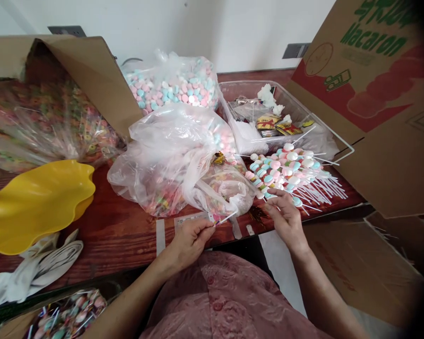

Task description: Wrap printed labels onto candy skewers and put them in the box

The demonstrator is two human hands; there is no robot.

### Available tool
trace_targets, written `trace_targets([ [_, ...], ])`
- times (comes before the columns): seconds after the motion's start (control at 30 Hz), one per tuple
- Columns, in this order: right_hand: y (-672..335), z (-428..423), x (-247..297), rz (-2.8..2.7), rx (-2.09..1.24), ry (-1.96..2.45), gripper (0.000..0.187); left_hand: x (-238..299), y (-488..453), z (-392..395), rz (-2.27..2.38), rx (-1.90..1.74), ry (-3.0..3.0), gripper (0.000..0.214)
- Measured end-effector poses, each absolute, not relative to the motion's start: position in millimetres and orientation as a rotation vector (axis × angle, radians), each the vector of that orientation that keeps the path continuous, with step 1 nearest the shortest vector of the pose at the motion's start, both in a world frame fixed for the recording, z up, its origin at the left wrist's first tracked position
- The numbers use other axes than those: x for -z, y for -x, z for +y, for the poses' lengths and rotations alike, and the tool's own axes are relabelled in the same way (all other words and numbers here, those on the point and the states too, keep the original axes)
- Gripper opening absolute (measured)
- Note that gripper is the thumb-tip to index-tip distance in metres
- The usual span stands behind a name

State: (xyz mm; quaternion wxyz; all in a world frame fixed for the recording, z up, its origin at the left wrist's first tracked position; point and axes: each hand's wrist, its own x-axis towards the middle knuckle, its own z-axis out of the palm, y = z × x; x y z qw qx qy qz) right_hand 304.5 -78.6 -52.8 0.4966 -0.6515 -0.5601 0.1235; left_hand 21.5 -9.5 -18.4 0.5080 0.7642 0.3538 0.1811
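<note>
My left hand (192,235) pinches a thin white stick (227,217) at the table's front edge, its tip pointing right toward a crumpled clear plastic bag (173,155) of pastel candies. My right hand (284,214) rests with fingers touching the near end of a pile of finished candy skewers (289,172), pastel pink, blue and white pieces on white sticks. Whether the right hand grips one skewer I cannot tell.
A full bag of pastel candies (173,87) sits at the back. A clear plastic tray (289,101) holds sticks and small packets. A yellow wavy bowl (35,202) lies left, cardboard boxes (378,94) stand right and left, and white cloth (38,270) lies near the edge.
</note>
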Motion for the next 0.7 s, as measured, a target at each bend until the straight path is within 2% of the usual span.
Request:
trace_targets([
  [0.17,-301,-69,37,-1.124,-0.555,1.286,0.016,14,-44,-12,0.756,-0.372,-1.486,0.032],
  [0.33,-284,-62,24,-1.03,-0.69,1.065,0.009,17,-54,-12,0.739,-0.354,-1.4,0.031],
  [0.47,-300,-78,30,-1.231,-0.453,1.41,0.005,20,-39,-8,0.849,-0.426,-1.355,0.029],
  [0.6,-318,-107,52,-1.636,-0.033,1.79,0.013,21,-24,-7,0.923,-0.433,-1.318,0.029],
  [0.7,-313,-124,69,-1.719,0.135,1.947,0.018,23,-23,-12,0.888,-0.437,-1.35,0.029],
])
